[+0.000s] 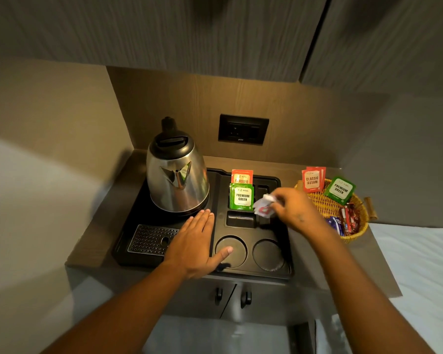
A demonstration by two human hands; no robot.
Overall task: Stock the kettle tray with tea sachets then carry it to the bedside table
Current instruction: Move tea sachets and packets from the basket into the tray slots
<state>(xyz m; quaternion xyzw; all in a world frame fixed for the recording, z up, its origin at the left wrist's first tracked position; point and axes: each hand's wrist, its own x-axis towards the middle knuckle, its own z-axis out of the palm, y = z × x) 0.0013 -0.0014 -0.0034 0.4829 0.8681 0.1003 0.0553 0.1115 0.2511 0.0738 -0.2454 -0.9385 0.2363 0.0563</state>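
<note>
Kettle tray (241, 273) sits on the worktop (95, 241) with a green sachet (241, 198) upright in its slot. My right grip (290, 205) pinches small white sachets (265, 206) above the tray; my left grip (197, 241) lies flat, open, on it.

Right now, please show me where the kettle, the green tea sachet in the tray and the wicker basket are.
kettle (177, 180), head view, on its steel body.
green tea sachet (241, 197), head view, on its white label.
wicker basket (325, 204), head view, on its woven inside.
</note>
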